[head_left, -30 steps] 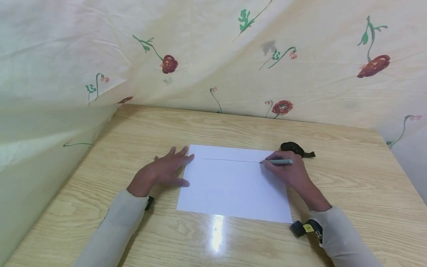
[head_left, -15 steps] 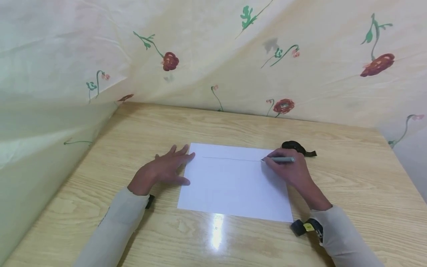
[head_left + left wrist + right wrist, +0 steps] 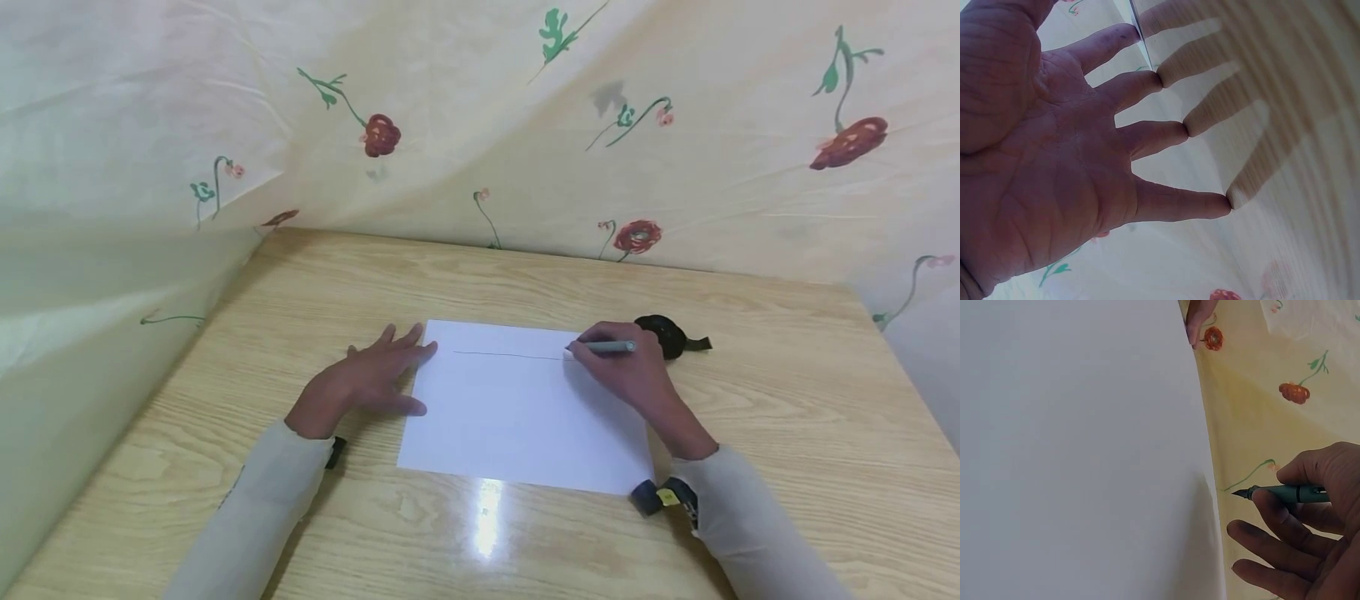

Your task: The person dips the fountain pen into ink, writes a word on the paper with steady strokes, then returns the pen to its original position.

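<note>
The right hand (image 3: 630,367) pinches a green fountain pen (image 3: 611,347) over the white paper (image 3: 517,425), which lies flat on the wooden table (image 3: 787,358). The pen's nib (image 3: 1240,494) is near the right part of a long, thin line (image 3: 495,355). The left hand (image 3: 363,382) has its fingers straight and spread, grabbing nothing, with fingertips at the paper's left edge. A black thing (image 3: 666,336) lies just behind the right hand.

White rectangular paper sheet (image 3: 510,417): smooth, matt. Slim grey-green pen (image 3: 611,346) at sheet: barrel smooth, plastic-looking. Pale-brown wood-grain tabletop (image 3: 795,358) under sheet: glossy, reflective. Cream flower-printed hanging (image 3: 450,67) beyond sheet: cloth-like, creased. Beige cloth sleeves (image 3: 247,508) either side of sheet: matt.
</note>
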The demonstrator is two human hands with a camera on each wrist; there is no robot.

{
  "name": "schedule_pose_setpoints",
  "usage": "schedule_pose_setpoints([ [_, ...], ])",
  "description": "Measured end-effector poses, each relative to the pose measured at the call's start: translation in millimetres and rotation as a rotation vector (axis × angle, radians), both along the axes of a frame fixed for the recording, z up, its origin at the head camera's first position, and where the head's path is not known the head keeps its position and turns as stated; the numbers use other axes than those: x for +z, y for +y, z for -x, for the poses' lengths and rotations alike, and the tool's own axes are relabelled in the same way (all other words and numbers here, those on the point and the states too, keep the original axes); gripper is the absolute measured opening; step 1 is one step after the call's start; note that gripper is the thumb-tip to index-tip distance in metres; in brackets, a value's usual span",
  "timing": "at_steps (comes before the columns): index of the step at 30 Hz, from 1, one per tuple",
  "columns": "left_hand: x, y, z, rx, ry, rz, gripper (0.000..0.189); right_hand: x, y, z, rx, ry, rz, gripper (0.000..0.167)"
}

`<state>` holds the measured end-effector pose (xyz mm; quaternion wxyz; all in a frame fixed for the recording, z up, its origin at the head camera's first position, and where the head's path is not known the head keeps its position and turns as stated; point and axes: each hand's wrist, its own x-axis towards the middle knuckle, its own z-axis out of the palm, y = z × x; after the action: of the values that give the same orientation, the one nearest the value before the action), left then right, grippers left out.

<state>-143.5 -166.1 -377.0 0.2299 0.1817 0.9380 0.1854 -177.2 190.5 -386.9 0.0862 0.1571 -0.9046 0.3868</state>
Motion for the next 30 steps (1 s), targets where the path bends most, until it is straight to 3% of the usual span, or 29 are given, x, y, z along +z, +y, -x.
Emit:
schedule_pose_setpoints([
  [7, -1.3, -2.3, 0.4, 0.005, -0.004, -0.003, 0.092, 0.8, -29, 8.5, 0.023, -0.03, 0.012, 0.008],
  [14, -2.0, -2.2, 1.4, -0.002, 0.0, 0.005, 0.091, -3.9, -52, 15.4, 0.064, 0.0, 0.024, 0.01],
  [20, -0.1, 0.4, 3.0, -0.004, 0.005, 0.024, 0.092, -5.5, -60, 18.8, 0.062, 0.016, 0.023, 0.01],
  [30, -0.1, 1.2, 3.0, 0.006, 0.006, 0.03, 0.092, -7.8, -64, 23.3, 0.041, -0.049, 0.022, 0.012],
])
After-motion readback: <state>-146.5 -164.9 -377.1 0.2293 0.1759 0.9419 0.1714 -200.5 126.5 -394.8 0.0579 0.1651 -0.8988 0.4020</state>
